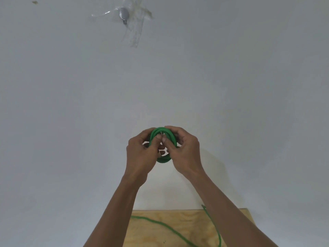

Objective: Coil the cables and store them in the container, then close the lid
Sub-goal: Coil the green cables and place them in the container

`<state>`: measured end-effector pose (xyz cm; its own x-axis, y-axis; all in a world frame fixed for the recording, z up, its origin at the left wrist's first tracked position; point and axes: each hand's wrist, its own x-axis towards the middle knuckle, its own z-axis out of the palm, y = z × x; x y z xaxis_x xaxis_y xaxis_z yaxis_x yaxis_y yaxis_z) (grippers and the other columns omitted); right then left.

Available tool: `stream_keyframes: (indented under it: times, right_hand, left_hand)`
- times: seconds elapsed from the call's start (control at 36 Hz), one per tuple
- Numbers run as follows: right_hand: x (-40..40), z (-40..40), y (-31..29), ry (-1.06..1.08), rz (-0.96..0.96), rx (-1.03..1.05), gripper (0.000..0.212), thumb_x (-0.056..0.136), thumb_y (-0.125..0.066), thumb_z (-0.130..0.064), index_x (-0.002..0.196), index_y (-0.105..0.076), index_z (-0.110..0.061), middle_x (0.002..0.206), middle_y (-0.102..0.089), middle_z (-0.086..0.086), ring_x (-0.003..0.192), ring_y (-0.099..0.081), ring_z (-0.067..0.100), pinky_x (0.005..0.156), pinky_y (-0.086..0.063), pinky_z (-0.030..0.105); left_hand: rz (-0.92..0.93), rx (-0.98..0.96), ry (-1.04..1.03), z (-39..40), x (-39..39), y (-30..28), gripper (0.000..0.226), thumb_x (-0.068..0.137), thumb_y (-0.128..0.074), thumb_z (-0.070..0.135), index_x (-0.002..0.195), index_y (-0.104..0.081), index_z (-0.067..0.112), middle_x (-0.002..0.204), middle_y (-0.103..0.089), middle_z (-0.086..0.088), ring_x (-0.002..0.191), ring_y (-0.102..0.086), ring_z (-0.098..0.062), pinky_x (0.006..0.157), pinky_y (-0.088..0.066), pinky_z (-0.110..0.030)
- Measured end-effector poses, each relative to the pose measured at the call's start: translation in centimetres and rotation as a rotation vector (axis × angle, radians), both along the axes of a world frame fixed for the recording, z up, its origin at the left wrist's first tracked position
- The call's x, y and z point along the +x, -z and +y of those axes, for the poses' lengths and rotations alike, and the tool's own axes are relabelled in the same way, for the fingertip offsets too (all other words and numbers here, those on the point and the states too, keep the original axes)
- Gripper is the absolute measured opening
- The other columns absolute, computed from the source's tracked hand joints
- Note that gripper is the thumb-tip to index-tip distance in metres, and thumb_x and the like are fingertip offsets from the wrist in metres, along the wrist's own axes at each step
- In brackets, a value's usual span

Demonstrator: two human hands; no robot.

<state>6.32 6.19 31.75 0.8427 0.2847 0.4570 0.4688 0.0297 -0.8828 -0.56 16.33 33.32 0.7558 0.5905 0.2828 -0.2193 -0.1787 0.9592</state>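
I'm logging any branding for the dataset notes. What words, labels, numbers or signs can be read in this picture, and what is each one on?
None: no text can be read anywhere.
Green cable, coiled between the left hand and the right hand: no print shows.
Plywood board: bare grain, no stamp.
Taped metal piece on the wall: no marking visible.

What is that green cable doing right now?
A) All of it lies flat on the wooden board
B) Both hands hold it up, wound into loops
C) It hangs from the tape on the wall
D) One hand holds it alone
B: the left hand and right hand both grip the looped green cable above the wooden board.
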Motion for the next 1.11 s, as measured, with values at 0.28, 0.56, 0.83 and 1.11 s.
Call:
stream_keyframes:
  times: [0.28,0.56,0.83,1.11]
  right_hand:
    - [-0.5,-0.2,0.5,0.012,-0.027,-0.078,0.022,0.084,-0.078,-0.02,0.104,-0.07,-0.024,0.094,-0.073,-0.013,0.092,-0.067,0.001,0.07,-0.056,0.017]
    - [-0.8,-0.5,2.7,0.027,-0.152,-0.274,0.02,0.082,-0.078,-0.011,0.101,-0.073,-0.016,0.082,-0.074,-0.006,0.073,-0.067,0.001,0.067,-0.054,0.017]
    - [-4.0,-0.3,10.2,0.161,-0.128,-0.29,0.034,0.085,-0.076,-0.009,0.117,-0.073,-0.015,0.101,-0.076,0.004,0.082,-0.066,0.009,0.078,-0.052,0.019]
    - [-8.0,-0.8,16.4,0.229,0.02,-0.39,0.033,0.082,-0.08,-0.013,0.114,-0.074,-0.01,0.096,-0.076,0.004,0.073,-0.06,0.002,0.072,-0.046,0.005]
  left_hand:
    - [0.036,-0.012,0.102,1.3,-0.7,0.5,0.028,0.095,-0.063,0.002,0.101,-0.079,0.024,0.097,-0.076,-0.011,0.076,-0.067,-0.027,0.084,-0.059,-0.043]
    - [0.185,0.083,0.236,2.8,-2.2,2.5,0.036,0.097,-0.062,0.003,0.096,-0.081,0.033,0.095,-0.075,-0.017,0.093,-0.069,-0.044,0.088,-0.056,-0.06]
    - [0.367,0.013,0.288,3.1,-4.2,8.1,0.021,0.1,-0.06,0.009,0.11,-0.075,0.019,0.102,-0.076,-0.014,0.095,-0.074,-0.033,0.093,-0.055,-0.058]
    - [0.512,-0.044,0.354,3.4,-6.3,14.7,0.021,0.1,-0.061,0.037,0.096,-0.078,0.025,0.094,-0.073,-0.017,0.082,-0.068,-0.022,0.092,-0.053,-0.058]
